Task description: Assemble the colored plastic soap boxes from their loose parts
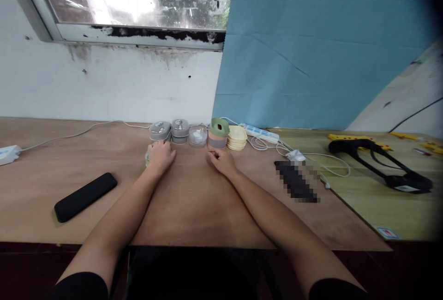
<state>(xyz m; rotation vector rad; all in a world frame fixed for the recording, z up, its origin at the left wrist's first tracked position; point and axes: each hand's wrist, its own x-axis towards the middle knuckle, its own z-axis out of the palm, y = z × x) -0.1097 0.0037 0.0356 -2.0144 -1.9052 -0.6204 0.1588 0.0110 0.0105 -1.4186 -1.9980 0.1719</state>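
My left hand [159, 156] lies palm down on the table, thumb spread to the side, fingertips close to a grey lidded container [160, 129]. Under its outer edge shows a pale green piece [147, 159], mostly covered. A second grey lidded container [180, 130] and a clear container [198, 135] stand to the right in the same row. My right hand [223, 161] rests with curled fingers, nothing visible in them, just in front of a stacked container [218, 133] with green, pink and grey layers. Beside that stack sits a pile of cream-yellow trays [237, 137].
A black phone-like slab [86, 197] lies at left. White cables run to a power strip [261, 134] behind the trays. To the right are a blurred-out dark item [296, 182] and a black strap frame [367, 164]. The wall closes off the back.
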